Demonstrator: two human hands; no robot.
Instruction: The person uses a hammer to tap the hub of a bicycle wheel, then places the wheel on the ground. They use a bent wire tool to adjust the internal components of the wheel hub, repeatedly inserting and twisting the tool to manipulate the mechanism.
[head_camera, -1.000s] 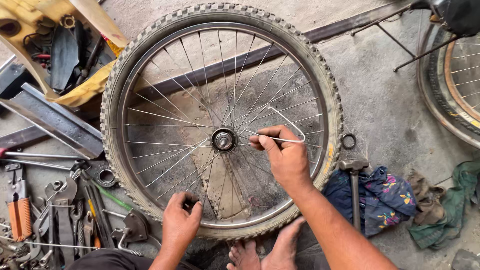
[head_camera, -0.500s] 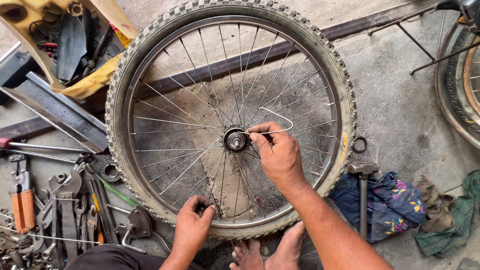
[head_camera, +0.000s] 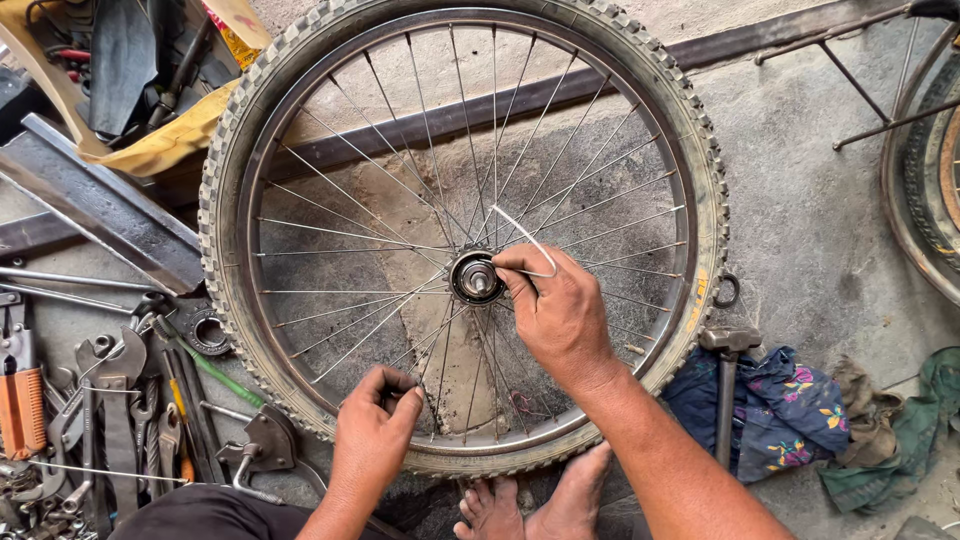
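A spoked bicycle wheel (head_camera: 465, 235) with a knobbly tyre lies flat on the concrete floor (head_camera: 810, 180), filling the middle of the frame. The right hand (head_camera: 558, 312) sits just right of the hub (head_camera: 476, 277) at the wheel's centre, its thumb and fingertips pinched on a thin bent wire (head_camera: 524, 238) whose loose end arcs up and to the left above the hub. The left hand (head_camera: 375, 432), at the lower middle, has its fingers curled down between the spokes by the near rim; what they close on cannot be told. Two bare feet (head_camera: 540, 505) press against the tyre at the bottom edge. Wrenches and pliers (head_camera: 110, 400) are strewn at the lower left, a hammer (head_camera: 727, 385) rests on a flowered cloth (head_camera: 790, 415) at the lower right, and part of a second wheel (head_camera: 925, 170) shows at the right edge
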